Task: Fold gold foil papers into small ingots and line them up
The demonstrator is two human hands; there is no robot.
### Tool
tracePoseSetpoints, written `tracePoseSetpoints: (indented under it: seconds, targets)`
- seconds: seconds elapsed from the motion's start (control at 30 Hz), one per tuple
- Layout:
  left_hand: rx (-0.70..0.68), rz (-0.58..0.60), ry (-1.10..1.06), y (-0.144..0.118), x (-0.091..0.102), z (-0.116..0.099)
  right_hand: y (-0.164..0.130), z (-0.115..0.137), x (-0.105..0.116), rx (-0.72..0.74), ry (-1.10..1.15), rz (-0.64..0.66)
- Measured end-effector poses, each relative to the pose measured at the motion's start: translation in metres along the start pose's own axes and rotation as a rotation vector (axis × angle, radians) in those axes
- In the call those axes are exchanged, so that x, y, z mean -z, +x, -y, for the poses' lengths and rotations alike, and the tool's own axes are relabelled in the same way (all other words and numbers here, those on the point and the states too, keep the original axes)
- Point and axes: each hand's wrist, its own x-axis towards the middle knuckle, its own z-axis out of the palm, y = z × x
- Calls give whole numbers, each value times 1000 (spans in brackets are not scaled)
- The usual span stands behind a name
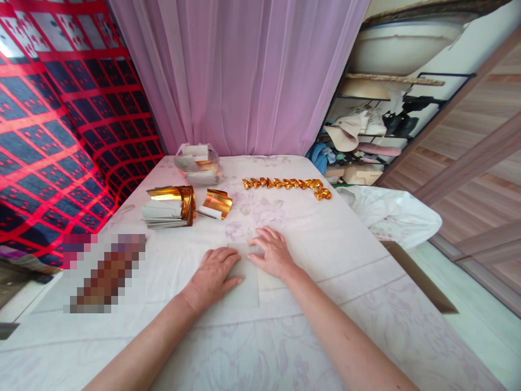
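Observation:
Both my hands lie flat on a pale sheet of paper (248,290) on the white cloth-covered table (345,260). My left hand (214,274) presses on the sheet's left side, fingers spread. My right hand (272,252) rests on its upper right part, fingers apart. Neither hand grips anything. Beyond the hands, a stack of white sheets with gold foil (169,212) lies at the left, with a curled gold foil sheet (217,202) beside it. A row of small folded gold pieces (287,184) runs across the far side.
A clear plastic container of paper (198,163) stands at the back. A pink curtain (240,70) hangs behind the table. A red and blue patterned cloth (61,119) covers the left side. A white bag (391,214) lies off the table's right edge, near cluttered shelves (366,130).

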Motion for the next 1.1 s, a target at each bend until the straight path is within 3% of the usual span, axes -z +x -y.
tracePoseSetpoints:
  seconds: [0.1, 0.3, 0.63, 0.77, 0.87, 1.0, 1.1]
  targets:
    - [52, 108, 61, 2, 7, 12, -10, 0, 4, 2, -30, 43]
    - [2, 227, 43, -2, 11, 23, -27, 1, 8, 0, -84, 144]
    - [-11, 231, 33, -2, 8, 26, -30, 3, 9, -2, -114, 134]
    - [-3, 251, 56, -1, 11, 22, -43, 17, 12, 98, -105, 70]
    - [13, 275, 75, 0, 13, 18, -50, 26, 13, 182, -56, 139]
    - [22, 286, 106, 1, 16, 14, -59, 27, 13, 180, -6, 268]
    - [20, 278, 118, 1, 16, 12, -69, 21, 15, 193, -1, 288]
